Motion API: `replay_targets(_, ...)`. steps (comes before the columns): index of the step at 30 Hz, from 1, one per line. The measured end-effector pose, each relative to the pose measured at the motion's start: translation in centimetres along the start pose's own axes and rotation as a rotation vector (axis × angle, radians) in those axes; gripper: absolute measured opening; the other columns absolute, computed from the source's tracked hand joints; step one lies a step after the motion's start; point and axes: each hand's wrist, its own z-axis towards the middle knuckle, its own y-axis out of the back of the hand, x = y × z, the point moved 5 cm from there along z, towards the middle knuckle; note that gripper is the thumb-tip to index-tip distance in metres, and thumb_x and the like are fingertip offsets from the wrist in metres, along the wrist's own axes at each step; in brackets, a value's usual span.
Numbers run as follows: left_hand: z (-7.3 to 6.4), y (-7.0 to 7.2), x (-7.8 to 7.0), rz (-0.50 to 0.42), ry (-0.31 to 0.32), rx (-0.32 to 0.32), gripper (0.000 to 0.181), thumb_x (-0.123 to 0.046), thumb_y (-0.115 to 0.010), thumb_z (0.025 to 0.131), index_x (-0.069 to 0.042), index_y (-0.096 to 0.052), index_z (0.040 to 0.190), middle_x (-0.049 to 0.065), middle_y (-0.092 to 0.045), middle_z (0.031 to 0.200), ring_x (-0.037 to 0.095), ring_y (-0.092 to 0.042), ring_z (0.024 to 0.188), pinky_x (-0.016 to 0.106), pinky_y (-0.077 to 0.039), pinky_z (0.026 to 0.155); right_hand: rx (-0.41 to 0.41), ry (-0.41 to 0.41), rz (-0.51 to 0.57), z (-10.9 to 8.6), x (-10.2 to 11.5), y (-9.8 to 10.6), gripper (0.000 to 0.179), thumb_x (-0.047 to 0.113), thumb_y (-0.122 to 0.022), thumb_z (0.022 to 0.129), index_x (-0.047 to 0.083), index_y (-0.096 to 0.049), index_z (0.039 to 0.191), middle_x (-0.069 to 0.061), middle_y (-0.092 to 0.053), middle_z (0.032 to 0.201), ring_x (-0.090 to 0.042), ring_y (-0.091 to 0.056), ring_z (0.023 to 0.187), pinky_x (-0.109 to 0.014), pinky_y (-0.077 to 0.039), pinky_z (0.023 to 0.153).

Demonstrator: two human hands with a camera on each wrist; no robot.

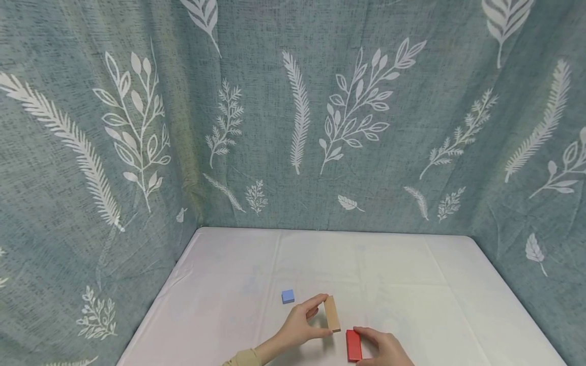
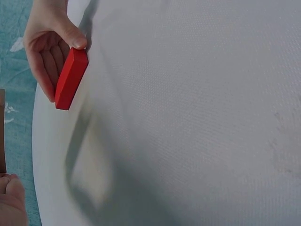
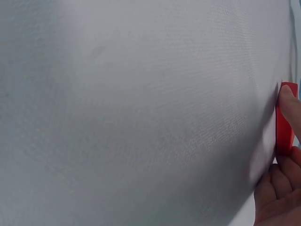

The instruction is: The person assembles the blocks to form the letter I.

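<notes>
Near the front of the table, my left hand (image 1: 299,325) pinches a plain wooden block (image 1: 332,314) by its two ends, thumb at the near end and fingers at the far one. Only a sliver of that wooden block (image 2: 2,132) shows at the edge of the left wrist view. Just to its right, my right hand (image 1: 384,348) holds a red block (image 1: 354,345) the same way, by its ends. In the right wrist view the red block (image 3: 284,120) is between thumb and fingers, close to the tabletop. A small blue block (image 1: 288,296) lies beyond my left hand, touched by neither hand.
A white cloth with fold creases covers the table (image 1: 389,269). Green-blue curtains (image 1: 274,127) with white leaf prints hang behind it and along both sides.
</notes>
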Motion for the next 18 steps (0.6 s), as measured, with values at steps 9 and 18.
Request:
replay_targets(9,-0.12,-0.02,0.01,0.002,0.003,0.004,0.072,-0.006,-0.079,0.073,0.008,-0.045,0.135,0.023,-0.046,0.141,0.041,-0.040,0.133,0.038,-0.042,0.109,0.005,0.004,0.001,-0.12,0.25,-0.03,0.071,0.034,-0.083,0.069,0.002,-0.057,0.128,-0.015,-0.063,0.123,-0.042,-0.055,0.115,-0.059,-0.049,0.094)
replay_targets(18,-0.30,-0.10,0.11,0.009,0.011,0.008,0.072,-0.006,-0.080,0.073,0.006,-0.046,0.135,0.023,-0.046,0.142,0.041,-0.040,0.133,0.038,-0.042,0.109,0.017,-0.024,0.028,-0.11,0.24,-0.15,0.073,0.035,-0.082,0.070,0.001,-0.055,0.129,-0.016,-0.062,0.125,-0.043,-0.054,0.116,-0.063,-0.046,0.095)
